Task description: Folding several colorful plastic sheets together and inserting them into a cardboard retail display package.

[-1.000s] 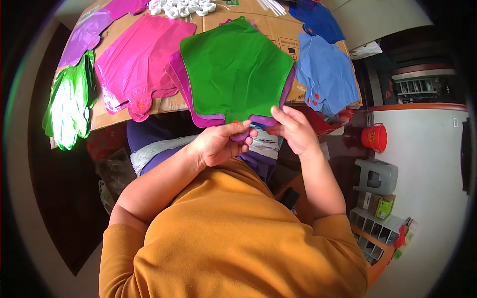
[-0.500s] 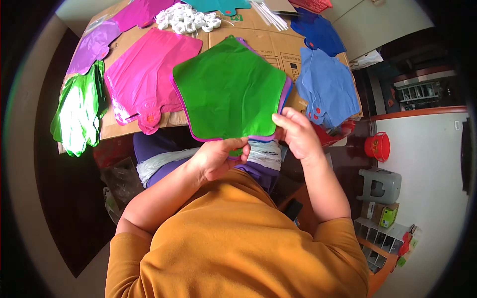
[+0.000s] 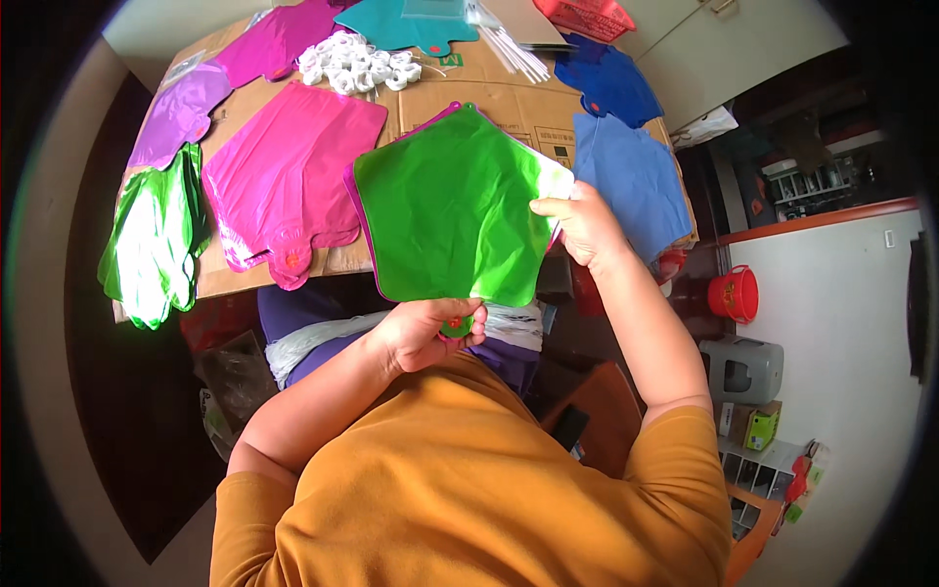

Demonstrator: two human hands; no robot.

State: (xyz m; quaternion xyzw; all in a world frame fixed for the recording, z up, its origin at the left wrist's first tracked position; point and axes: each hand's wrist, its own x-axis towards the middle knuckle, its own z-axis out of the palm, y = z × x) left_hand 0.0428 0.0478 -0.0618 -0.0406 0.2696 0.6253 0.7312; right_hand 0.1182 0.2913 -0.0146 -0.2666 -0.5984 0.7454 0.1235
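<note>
Shiny green foil lies in a crumpled bundle (image 3: 152,245) farthest left of the grips, on the edge of the cardboard (image 3: 419,112). Nearer, up and left of the left grip, a pink sheet (image 3: 293,166) lies flat. The left hand (image 3: 425,335) pinches the bottom tab of a smooth green sheet (image 3: 450,210), thumb on top, a red dot showing just beside the fingers. Above this grip the five-sided sheet spreads out, with a thin purple edge (image 3: 363,235) peeking from behind on its left side. The right hand (image 3: 592,227), up and right of the left one, pinches the right-hand corner, thumb on the front face. The sheet looks very light, limp and rather slippery, likely to crease or slide on what lies behind it; the tab and the outer corners seem the best holds, with soft fingertip pressure, since thin foil may tear. Right of the right grip, blue sheets (image 3: 626,176) lie on the cardboard.
</note>
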